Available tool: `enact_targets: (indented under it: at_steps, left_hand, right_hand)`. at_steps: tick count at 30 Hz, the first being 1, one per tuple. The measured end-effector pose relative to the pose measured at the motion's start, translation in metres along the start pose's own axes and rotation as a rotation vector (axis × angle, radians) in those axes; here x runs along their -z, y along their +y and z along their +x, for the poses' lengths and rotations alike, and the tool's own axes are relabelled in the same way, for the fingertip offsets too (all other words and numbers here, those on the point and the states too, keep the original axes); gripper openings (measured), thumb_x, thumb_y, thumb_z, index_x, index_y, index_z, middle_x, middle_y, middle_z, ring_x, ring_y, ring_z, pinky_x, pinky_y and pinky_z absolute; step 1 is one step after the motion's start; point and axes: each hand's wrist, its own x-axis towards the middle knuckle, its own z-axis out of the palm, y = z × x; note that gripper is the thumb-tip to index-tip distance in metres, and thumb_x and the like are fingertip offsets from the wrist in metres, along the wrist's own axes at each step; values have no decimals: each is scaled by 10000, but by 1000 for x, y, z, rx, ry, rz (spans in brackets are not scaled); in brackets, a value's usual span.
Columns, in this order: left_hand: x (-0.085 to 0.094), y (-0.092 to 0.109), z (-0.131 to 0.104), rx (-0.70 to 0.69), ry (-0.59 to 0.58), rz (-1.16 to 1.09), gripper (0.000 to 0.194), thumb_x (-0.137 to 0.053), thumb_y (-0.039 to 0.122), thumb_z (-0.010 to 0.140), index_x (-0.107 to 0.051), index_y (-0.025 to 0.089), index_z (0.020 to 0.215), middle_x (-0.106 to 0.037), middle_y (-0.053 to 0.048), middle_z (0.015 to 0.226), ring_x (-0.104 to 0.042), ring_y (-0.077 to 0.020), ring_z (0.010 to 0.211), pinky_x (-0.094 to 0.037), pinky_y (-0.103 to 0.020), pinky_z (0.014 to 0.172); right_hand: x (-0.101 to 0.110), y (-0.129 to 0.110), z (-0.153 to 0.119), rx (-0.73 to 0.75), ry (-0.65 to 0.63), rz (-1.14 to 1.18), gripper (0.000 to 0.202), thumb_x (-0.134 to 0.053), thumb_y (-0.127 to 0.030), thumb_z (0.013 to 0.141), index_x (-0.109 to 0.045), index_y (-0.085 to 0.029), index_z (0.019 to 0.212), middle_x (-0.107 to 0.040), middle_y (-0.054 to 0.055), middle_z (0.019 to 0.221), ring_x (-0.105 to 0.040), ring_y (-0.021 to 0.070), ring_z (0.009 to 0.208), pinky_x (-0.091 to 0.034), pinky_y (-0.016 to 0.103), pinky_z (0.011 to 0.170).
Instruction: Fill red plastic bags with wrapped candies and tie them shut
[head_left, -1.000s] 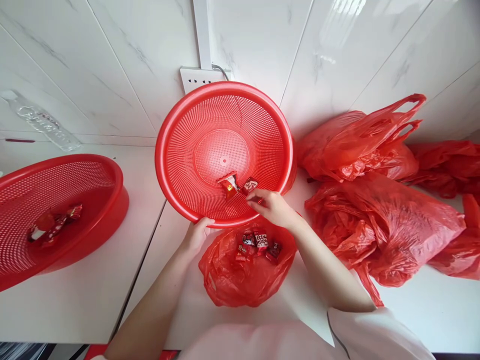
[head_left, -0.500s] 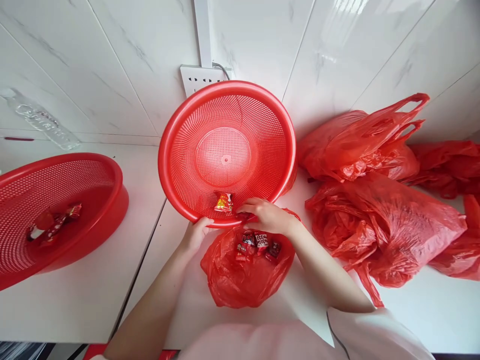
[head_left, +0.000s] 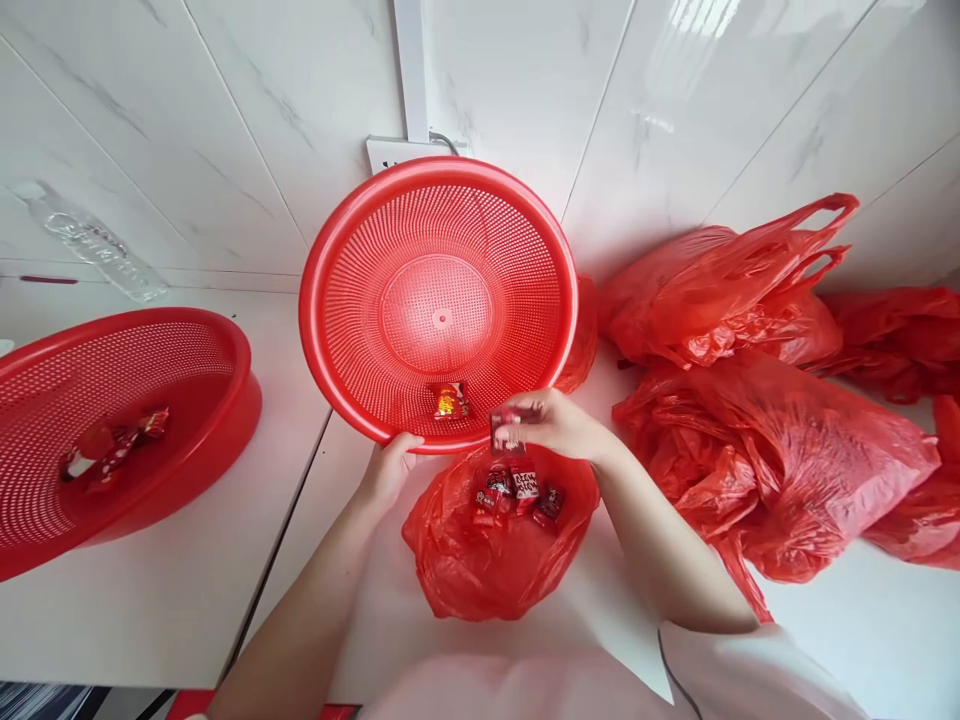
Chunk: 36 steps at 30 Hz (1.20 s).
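Note:
A red mesh basket (head_left: 442,320) is tilted towards me, with one red and gold packet (head_left: 451,401) at its lower inside. My left hand (head_left: 388,470) grips the basket's lower left rim. Between the fingers and thumb of my right hand (head_left: 551,425) is a dark red packet (head_left: 506,430), held just over the rim of an open red plastic bag (head_left: 495,570). Several small dark red packets (head_left: 525,484) lie inside that bag, right below the held one.
At the left, a second red basket (head_left: 251,385) holds several packets (head_left: 112,445). Behind it a clear bottle (head_left: 97,245) lies near the wall. Several filled red bags (head_left: 787,450) crowd the right side. A white socket strip (head_left: 382,152) is behind the tilted basket.
My right hand has lifted out of the basket with the dark red packet and is now above the open bag. The tilted basket has shifted slightly left.

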Motion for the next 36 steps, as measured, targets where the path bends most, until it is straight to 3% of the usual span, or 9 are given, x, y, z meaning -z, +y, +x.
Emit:
enact_targets:
  at_steps: [3, 6, 9, 13, 17, 20, 25, 32, 36]
  left_hand:
    - [-1, 2, -1, 27, -30, 7, 291, -605, 180, 716, -717, 136, 982, -722, -87, 1029, -648, -296, 1034, -529, -427, 881]
    - [-5, 2, -3, 73, -83, 23, 341, -600, 200, 729, -704, 120, 1044, -712, -107, 1085, -636, -312, 1070, -513, -448, 910]
    - [-10, -1, -8, 148, -116, 8, 397, -609, 194, 724, -684, 133, 1109, -709, -109, 1112, -640, -320, 1073, -516, -458, 899]
    - [-14, -8, -13, 278, -161, -53, 330, -585, 201, 733, -710, 102, 1022, -733, -130, 1020, -662, -332, 1032, -518, -463, 890]
    - [-13, -11, -13, 220, -167, -66, 353, -570, 182, 748, -700, 117, 1069, -734, -113, 1025, -660, -322, 1041, -510, -459, 909]
    - [-11, -9, -10, 201, -180, -77, 372, -561, 184, 752, -691, 128, 1097, -724, -110, 1063, -653, -318, 1052, -510, -463, 908]
    - [-3, -2, -4, 110, -110, 0, 287, -559, 183, 764, -713, 114, 996, -714, -114, 1063, -649, -304, 1032, -521, -451, 886]
    - [6, 6, 4, -15, 38, -65, 155, -616, 161, 712, -690, 149, 848, -702, -86, 1063, -613, -281, 1093, -509, -409, 903]
    - [3, 11, 3, -28, 43, -79, 188, -606, 154, 716, -677, 174, 888, -688, -72, 1131, -596, -275, 1136, -508, -384, 898]
  right_hand:
    - [-2, -9, -5, 0, -223, -243, 321, -582, -452, 889, -708, -159, 931, -716, 31, 814, -658, 154, 720, -518, 274, 683]
    - [-11, -9, -1, 127, -19, -487, 362, -508, -477, 930, -703, -179, 993, -724, 45, 917, -671, 170, 816, -522, 305, 778]
    - [-24, 4, 8, 244, 206, -664, 515, -500, -521, 922, -558, -184, 1307, -583, 124, 1325, -560, 244, 1207, -439, 414, 1023]
    - [-33, 28, 16, 189, 45, -871, 889, -508, -647, 855, -224, -140, 1527, -252, 182, 1552, -261, 318, 1436, -270, 543, 1146]
    - [-36, 38, 18, 180, -9, -963, 1017, -543, -701, 795, -205, -78, 1525, -262, 206, 1539, -274, 334, 1428, -231, 549, 1165]
    - [-36, 36, 19, 231, -17, -960, 1046, -688, -617, 727, -262, -66, 1507, -328, 226, 1510, -348, 344, 1391, -316, 511, 1135]
    - [-33, 20, 14, 290, -9, -672, 594, -666, -282, 833, -486, -184, 1391, -602, 119, 1300, -598, 237, 1150, -478, 386, 991]
    - [-26, 14, 18, 89, 261, 279, 367, -672, -400, 836, -665, -163, 1115, -719, 76, 1058, -684, 190, 957, -543, 330, 865]
    - [-22, 20, 20, -14, 287, 502, 333, -767, -363, 747, -708, -159, 1004, -737, 71, 992, -707, 181, 854, -563, 303, 797]
